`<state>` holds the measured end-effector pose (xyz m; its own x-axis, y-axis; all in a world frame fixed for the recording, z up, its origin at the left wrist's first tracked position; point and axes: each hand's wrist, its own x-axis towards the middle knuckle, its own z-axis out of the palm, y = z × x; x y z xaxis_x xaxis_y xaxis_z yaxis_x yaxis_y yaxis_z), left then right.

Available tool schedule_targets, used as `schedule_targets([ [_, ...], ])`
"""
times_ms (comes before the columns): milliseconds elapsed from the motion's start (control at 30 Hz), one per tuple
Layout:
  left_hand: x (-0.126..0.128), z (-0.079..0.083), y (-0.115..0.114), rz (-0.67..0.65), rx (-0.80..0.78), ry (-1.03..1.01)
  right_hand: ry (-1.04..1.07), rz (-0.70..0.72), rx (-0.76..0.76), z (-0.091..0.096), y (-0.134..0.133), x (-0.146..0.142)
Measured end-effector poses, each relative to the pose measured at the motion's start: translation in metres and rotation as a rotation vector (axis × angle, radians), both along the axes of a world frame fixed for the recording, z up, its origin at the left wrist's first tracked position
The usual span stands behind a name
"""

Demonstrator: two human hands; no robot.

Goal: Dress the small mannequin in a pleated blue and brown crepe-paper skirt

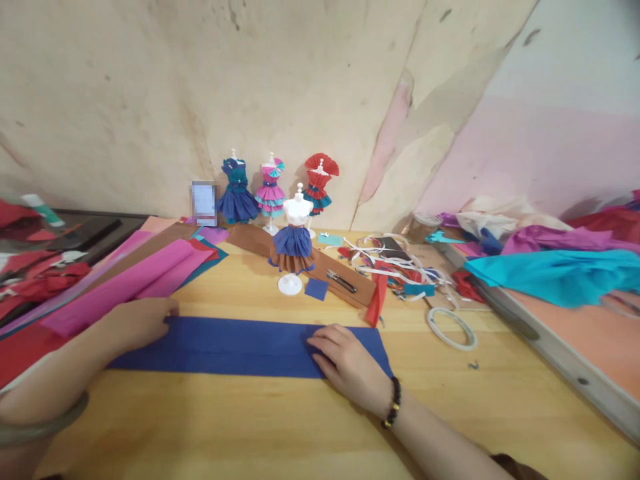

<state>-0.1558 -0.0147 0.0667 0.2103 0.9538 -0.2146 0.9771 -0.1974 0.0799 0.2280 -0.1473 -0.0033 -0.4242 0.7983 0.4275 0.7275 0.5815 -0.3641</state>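
A long, folded-looking blue strip (240, 348) of thin paper or cloth lies flat across the wooden table. My right hand (345, 363) rests on its right part, fingers loosely bent and lying on the surface. At the strip's left part, my left hand (143, 323) touches the upper edge with its fingers slightly bent; some of them are hidden. Behind the strip stands a small white dress form (299, 208) wearing a ruffled blue and brown skirt (293, 247). A small blue square (317, 289) lies beside its base.
Three dressed mini forms (271, 183) stand by the wall near a phone (204, 203). Thread snips (342, 281) lie on a brown strip (360, 288). A tape roll (451, 328) and tangled scraps (400, 260) are at right. Coloured sheets (165, 267) lie left; turquoise material (555, 273) lies far right.
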Motion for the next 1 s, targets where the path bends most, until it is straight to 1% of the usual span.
schedule_targets([
  [33, 0.005, -0.001, -0.002, -0.025, -0.02, 0.051, -0.006, 0.002, -0.004, 0.0, 0.0, -0.001],
  [67, 0.013, -0.002, -0.004, -0.089, -0.035, 0.061, -0.006, 0.004, -0.001, -0.001, 0.0, -0.001],
  [100, 0.022, -0.003, -0.007, -0.153, -0.025, 0.042, -0.001, 0.008, 0.005, -0.001, 0.001, 0.0],
  [133, 0.031, -0.004, -0.01, -0.191, -0.047, 0.034, 0.01, 0.008, 0.014, -0.002, 0.002, 0.001],
  [167, 0.041, -0.005, -0.013, -0.219, -0.063, 0.007, 0.019, 0.003, 0.026, -0.002, 0.003, 0.004],
  [233, 0.056, -0.008, -0.017, -0.319, -0.046, -0.098, 0.019, -0.033, 0.04, -0.002, 0.006, 0.012],
  [267, 0.06, -0.009, -0.018, -0.347, -0.048, -0.134, 0.003, -0.059, 0.036, -0.002, 0.008, 0.017],
  [333, 0.065, -0.011, -0.018, -0.345, -0.06, -0.16, -0.052, -0.113, -0.019, 0.0, 0.011, 0.027],
  [433, 0.065, -0.012, -0.017, -0.359, -0.113, -0.176, -0.12, -0.143, -0.15, 0.005, 0.014, 0.039],
  [500, 0.065, -0.01, -0.019, -0.389, -0.109, -0.172, -0.145, -0.153, -0.202, 0.01, 0.014, 0.042],
  [667, 0.066, -0.001, -0.029, -0.436, -0.012, -0.135, -0.167, -0.126, -0.206, 0.021, 0.009, 0.042],
  [767, 0.062, 0.0, -0.037, -0.47, 0.08, -0.159, -0.121, -0.098, -0.216, 0.027, 0.002, 0.038],
  [833, 0.056, -0.004, -0.043, -0.474, 0.117, -0.172, -0.088, -0.073, -0.254, 0.032, -0.004, 0.035],
  [933, 0.048, -0.016, -0.054, -0.466, 0.125, -0.155, -0.086, -0.004, -0.371, 0.039, -0.015, 0.029],
  [1000, 0.044, -0.023, -0.061, -0.426, 0.059, -0.168, -0.1, 0.055, -0.47, 0.042, -0.019, 0.028],
])
